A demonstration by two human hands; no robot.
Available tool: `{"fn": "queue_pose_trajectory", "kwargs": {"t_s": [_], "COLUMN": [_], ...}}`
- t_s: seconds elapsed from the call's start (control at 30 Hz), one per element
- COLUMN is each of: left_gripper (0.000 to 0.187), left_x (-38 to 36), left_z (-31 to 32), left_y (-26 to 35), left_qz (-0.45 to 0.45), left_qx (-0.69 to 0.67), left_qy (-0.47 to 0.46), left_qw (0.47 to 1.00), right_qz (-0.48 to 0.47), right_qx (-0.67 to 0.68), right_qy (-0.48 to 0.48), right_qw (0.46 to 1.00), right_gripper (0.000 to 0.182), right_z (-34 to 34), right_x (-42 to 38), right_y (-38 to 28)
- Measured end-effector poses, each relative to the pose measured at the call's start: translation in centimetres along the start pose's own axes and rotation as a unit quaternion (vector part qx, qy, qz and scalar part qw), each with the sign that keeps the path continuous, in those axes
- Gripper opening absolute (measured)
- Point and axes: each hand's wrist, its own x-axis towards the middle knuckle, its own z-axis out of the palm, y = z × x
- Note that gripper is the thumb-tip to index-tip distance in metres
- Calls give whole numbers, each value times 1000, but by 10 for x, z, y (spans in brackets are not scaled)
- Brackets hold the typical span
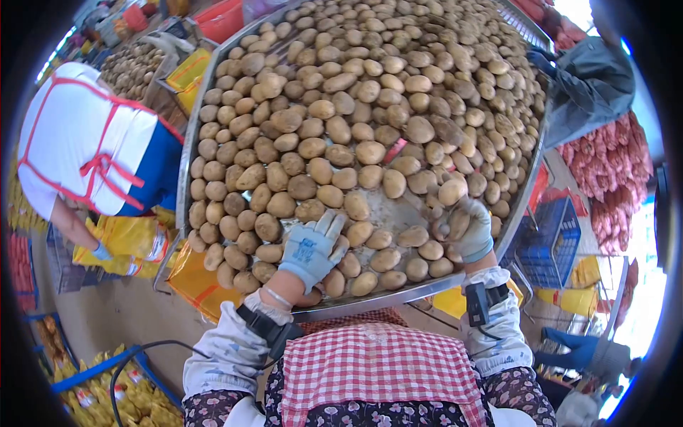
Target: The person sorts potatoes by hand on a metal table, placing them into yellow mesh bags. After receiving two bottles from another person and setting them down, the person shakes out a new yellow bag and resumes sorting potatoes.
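A large metal-rimmed sorting table (pixel 420 290) in front of me is heaped with potatoes (pixel 341 128), thickest at the far right. My left hand (pixel 311 248), in a light blue glove, lies over the potatoes near the front edge, its fingers stretched out. Beside its thumb sits a potato (pixel 340 250). At the front right, my right hand (pixel 471 231), gloved too, curls its fingers around a brownish potato (pixel 459 225); this spot is slightly blurred. Between the hands, several loose potatoes (pixel 386 259) rest on the bare metal surface.
To the left, a person in a white top (pixel 85 135) bends over yellow bags (pixel 124 242). Another person's dark sleeve (pixel 590 85) reaches the table's right edge. Blue crates (pixel 544 242) and red net sacks (pixel 605 164) stand at right. A black cable (pixel 142 347) runs from my left wrist.
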Motion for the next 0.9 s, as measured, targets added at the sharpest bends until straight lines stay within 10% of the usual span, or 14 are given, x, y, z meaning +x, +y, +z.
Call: {"fn": "queue_pose_trajectory", "kwargs": {"t_s": [0.13,0.17,0.27,0.37,0.4,0.47,0.6,0.73,0.77,0.87,0.9], "left_gripper": [55,52,45,40,40,40,33,28,29,35,41], "left_x": [35,43,68,77,76,71,25,-12,-18,-18,-17], "left_z": [22,20,15,15,9,-5,-29,-12,9,3,-2], "left_y": [8,9,10,11,9,-3,-6,3,-9,-22,-20], "left_qz": [-88,-124,-179,-150,-151,-107,-151,-89,-117,-237,-280], "left_qx": [76,55,34,68,70,-6,-162,11,-92,-314,-582], "left_qy": [-164,-174,-220,-329,-329,-273,-24,-121,-33,7,0], "left_qw": [980,975,958,930,930,956,975,989,988,919,763], "right_qz": [-111,-141,-24,-38,-40,-95,-32,-107,0,126,153], "right_qx": [-183,-364,-843,-910,-910,-718,-841,-885,-904,-887,-879], "right_qy": [88,95,200,145,144,217,223,95,104,85,65], "right_qw": [973,916,499,386,387,654,491,443,414,437,447], "right_gripper": [39,33,44,41,41,41,43,60,67,69,72], "right_z": [1,5,-8,-25,-21,-12,19,-8,0,34,35], "right_x": [-22,-33,-56,-45,-37,-20,-37,-25,-14,0,3], "right_y": [-28,-30,-2,48,47,36,10,46,54,53,53]}}
